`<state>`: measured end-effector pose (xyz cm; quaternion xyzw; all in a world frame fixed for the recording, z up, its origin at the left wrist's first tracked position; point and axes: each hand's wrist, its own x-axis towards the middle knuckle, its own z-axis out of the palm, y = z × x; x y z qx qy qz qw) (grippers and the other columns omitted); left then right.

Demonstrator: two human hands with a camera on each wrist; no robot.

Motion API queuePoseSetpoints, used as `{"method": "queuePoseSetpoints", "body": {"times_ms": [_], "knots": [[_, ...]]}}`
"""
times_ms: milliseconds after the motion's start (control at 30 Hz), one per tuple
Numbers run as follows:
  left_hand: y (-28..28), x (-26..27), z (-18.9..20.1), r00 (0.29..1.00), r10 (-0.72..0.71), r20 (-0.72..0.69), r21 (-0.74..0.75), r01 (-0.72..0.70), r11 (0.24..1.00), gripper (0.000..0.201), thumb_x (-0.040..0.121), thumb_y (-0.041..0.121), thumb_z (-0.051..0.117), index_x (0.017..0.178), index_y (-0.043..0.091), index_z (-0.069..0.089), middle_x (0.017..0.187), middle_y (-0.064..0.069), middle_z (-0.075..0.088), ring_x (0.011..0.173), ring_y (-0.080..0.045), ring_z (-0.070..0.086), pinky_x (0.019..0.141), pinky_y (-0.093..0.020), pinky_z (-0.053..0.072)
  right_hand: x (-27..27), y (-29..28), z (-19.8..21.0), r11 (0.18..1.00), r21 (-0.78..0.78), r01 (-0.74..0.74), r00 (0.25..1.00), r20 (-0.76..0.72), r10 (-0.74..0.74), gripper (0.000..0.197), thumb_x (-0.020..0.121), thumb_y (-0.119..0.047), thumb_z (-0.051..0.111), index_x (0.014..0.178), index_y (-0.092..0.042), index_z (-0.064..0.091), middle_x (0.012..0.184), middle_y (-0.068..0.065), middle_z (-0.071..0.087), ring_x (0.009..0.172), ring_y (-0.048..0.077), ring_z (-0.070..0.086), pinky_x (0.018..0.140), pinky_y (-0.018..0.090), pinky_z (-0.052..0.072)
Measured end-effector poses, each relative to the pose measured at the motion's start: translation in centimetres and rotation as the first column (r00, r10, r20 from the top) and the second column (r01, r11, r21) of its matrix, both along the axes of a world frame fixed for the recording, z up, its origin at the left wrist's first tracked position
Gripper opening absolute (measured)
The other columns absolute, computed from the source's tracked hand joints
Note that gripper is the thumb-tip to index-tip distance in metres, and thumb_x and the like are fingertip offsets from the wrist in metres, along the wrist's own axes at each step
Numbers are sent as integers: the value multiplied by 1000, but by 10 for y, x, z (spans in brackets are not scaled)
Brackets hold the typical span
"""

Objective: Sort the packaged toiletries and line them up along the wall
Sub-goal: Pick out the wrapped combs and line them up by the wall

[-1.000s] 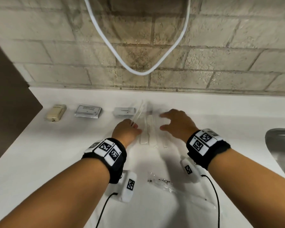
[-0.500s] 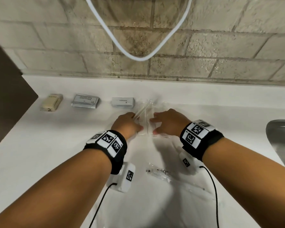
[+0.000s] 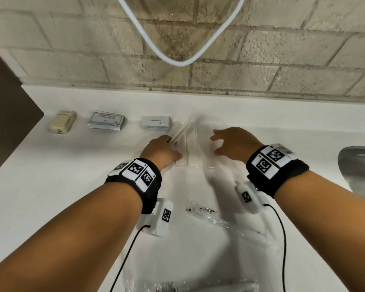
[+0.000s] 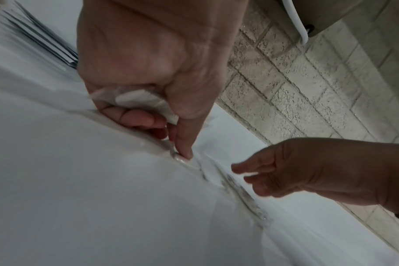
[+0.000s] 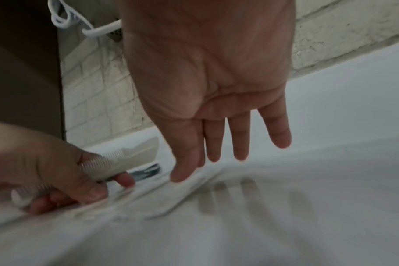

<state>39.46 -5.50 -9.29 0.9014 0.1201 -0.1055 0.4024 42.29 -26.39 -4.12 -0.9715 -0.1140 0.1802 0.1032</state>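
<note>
A row runs along the wall on the white counter: a beige soap bar, shampoo packets, toothpaste packets, then clear-wrapped white combs. My left hand grips one wrapped comb at the left of that pile; in the left wrist view its fingers curl round the comb and the thumb presses down on plastic. In the right wrist view the same comb shows in that fist. My right hand hovers just right of the combs, its fingers straight, holding nothing.
Nearer me lie more clear-wrapped items, a long wrapped piece and packets at the bottom edge. A steel sink is at the right. A brown panel bounds the left. A white cord hangs on the stone wall.
My right hand, which met the left on the comb pile half a second ago, has drawn away to the right with spread fingers. The left hand stays on its comb.
</note>
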Motion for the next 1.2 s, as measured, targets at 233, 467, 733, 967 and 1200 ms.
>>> {"method": "queuePoseSetpoints", "body": {"times_ms": [233,467,733,967,1200], "knots": [[0,2,-2,1000,4,-6,27,-4,1000,45,75,29,74,116,19,59,107,-6,66,93,-27,64,86,-36,52,0,5,-2,989,-121,-89,995,-63,81,62,86,-36,66,143,-34,42,156,-17,27,143,15,27,116,33,23],[-16,5,7,990,-61,130,114,46,992,40,74,32,72,111,19,62,115,-7,52,89,-27,62,79,-31,50,1,4,-7,985,-137,-101,993,-81,90,60,88,-39,60,143,-45,36,155,-24,23,142,22,25,114,43,28],[-32,6,1,992,-115,47,148,107,983,35,69,28,78,102,21,68,114,-10,53,83,-29,67,85,-40,55,-1,6,-10,979,-153,-136,988,-100,121,61,89,-45,50,146,-45,28,151,-17,36,132,28,27,107,49,35],[-32,6,-3,990,-120,73,153,107,982,35,71,29,78,104,21,69,110,-13,58,83,-29,66,86,-40,54,0,11,-4,936,-221,-274,961,-91,260,54,97,-41,42,148,-41,26,155,-15,28,131,29,30,111,39,29],[-29,2,2,989,-126,74,173,111,979,25,73,33,75,92,21,63,110,-13,57,81,-27,64,78,-32,52,6,8,-17,941,-223,-254,966,-113,234,56,94,-47,41,146,-48,22,158,-19,18,133,34,26,107,49,34]]}}
